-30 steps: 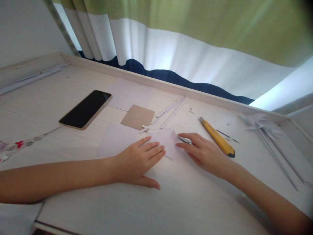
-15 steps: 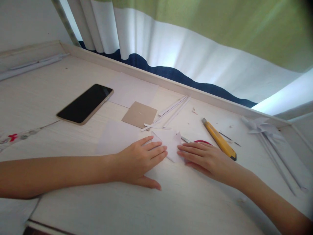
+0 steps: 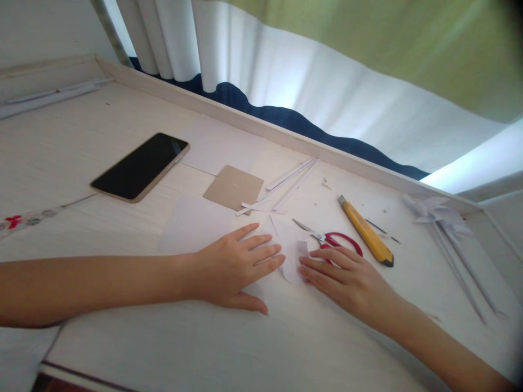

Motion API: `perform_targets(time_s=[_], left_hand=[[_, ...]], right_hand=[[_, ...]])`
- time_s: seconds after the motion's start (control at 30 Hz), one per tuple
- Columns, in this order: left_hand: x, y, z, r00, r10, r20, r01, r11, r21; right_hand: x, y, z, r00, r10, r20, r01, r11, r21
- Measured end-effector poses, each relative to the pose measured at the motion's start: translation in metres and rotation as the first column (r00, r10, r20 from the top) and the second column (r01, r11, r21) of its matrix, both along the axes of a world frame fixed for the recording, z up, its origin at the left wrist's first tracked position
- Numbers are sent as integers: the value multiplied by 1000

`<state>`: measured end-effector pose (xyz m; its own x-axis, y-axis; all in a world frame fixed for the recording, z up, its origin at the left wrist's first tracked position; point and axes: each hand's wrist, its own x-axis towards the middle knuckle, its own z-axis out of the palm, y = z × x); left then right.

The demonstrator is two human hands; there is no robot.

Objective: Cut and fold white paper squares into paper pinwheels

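Observation:
A small piece of white paper [image 3: 281, 234] lies between my hands, its middle curving up and a corner standing up by the right fingertips. My left hand [image 3: 241, 267] rests flat with its fingers spread, the fingertips on the paper's left part. With fingers close together, my right hand [image 3: 339, 272] grips the paper's right edge; its thumb is hidden underneath. Just beyond that hand are red-handled scissors [image 3: 322, 238], their loops partly covered by the fingers. A yellow utility knife [image 3: 368, 231] lies farther right.
A black phone [image 3: 141, 166] lies at the left. Nearby are a brown card square [image 3: 233, 188], white paper sheets [image 3: 196, 223] and thin paper strips [image 3: 292, 177]. A paper pinwheel [image 3: 439, 215] lies at the right, by the raised table edge [image 3: 286, 142]. A curtain hangs behind.
My right hand has shifted slightly right and down, bending the paper's right side. More of the scissors shows now. My left hand stays nearly in place on the paper.

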<state>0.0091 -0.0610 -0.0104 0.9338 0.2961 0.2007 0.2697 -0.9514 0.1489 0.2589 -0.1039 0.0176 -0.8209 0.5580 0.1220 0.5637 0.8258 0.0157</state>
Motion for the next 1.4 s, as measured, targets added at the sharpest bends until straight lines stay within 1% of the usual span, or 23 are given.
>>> perform_targets(time_s=[0.13, 0.27, 0.37, 0.43, 0.5, 0.57, 0.63, 0.8, 0.97, 1.03, 1.1, 1.17, 1.23, 1.27, 1.33, 1.4], left_hand=[[0, 0, 0, 1000, 4, 11, -4, 1000, -1], [0, 0, 0, 1000, 1, 26, -1, 1000, -2], [0, 0, 0, 999, 0, 33, 0, 1000, 2], [0, 0, 0, 1000, 0, 26, 0, 1000, -2], [0, 0, 0, 1000, 1, 14, -1, 1000, -8], [0, 0, 0, 1000, 0, -1, 0, 1000, -12], [0, 0, 0, 1000, -3, -6, 3, 1000, -12], [0, 0, 0, 999, 4, 34, -4, 1000, 2], [0, 0, 0, 999, -2, 36, 2, 1000, -7], [0, 0, -1, 1000, -4, 23, 4, 1000, -5], [0, 0, -1, 1000, -5, 9, 5, 1000, 0], [0, 1, -1, 1000, -9, -1, 9, 1000, 1], [0, 1, -1, 1000, -12, -5, 12, 1000, -6], [0, 1, -1, 1000, -12, -4, 12, 1000, -10], [0, 1, -2, 1000, -7, 1, 7, 1000, -11], [0, 1, -2, 1000, -7, 3, 7, 1000, -4]], right_hand=[[0, -2, 0, 998, 41, 45, -45, 996, 76], [2, -2, 2, 974, 152, 168, -183, 965, 187], [2, -2, 6, 936, 233, 263, -300, 920, 252], [2, -2, 10, 908, 279, 313, -373, 879, 297], [2, -1, 12, 875, 311, 371, -438, 836, 332], [2, 0, 14, 848, 333, 411, -483, 804, 345], [3, 2, 15, 843, 354, 405, -498, 797, 342], [5, 5, 16, 861, 379, 339, -482, 821, 306], [3, 8, 13, 842, 387, 377, -507, 805, 309], [2, 8, 10, 849, 363, 383, -487, 818, 305], [3, 8, 7, 886, 330, 325, -424, 860, 283], [2, 7, 4, 944, 270, 188, -309, 924, 225], [0, 7, 2, 989, 147, 18, -148, 982, 120], [-2, 8, 1, 996, 69, -59, -66, 996, 57], [-8, 9, -1, 980, -94, -174, 83, 994, -69], [-16, 11, -2, 945, -230, -233, 192, 966, -175]])
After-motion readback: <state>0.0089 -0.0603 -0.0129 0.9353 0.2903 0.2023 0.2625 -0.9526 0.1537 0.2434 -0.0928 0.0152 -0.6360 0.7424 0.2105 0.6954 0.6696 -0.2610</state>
